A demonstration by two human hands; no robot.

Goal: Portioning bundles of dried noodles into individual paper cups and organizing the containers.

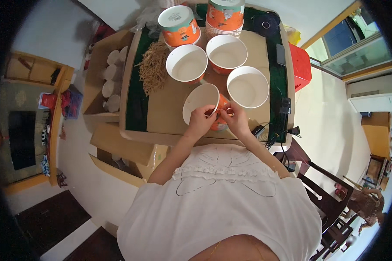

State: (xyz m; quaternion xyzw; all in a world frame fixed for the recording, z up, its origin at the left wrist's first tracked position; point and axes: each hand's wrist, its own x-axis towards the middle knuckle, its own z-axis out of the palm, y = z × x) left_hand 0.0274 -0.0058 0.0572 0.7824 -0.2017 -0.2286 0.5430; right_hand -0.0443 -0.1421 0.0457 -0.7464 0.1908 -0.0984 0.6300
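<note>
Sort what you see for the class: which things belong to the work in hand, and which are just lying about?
In the work:
- tilted paper tub, at the left hand and right hand
- probably: three upright open tubs, upside-down tubs, brown strings

Apparently lying about:
- grey slab
- black adapter
- red box-like object

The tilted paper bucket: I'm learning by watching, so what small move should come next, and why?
Probably finish the close work at its side before standing the tilted paper bucket upright: the left hand and right hand meet there near the rim, and letting go now might let it roll. What they pinch is too small to tell.
</note>
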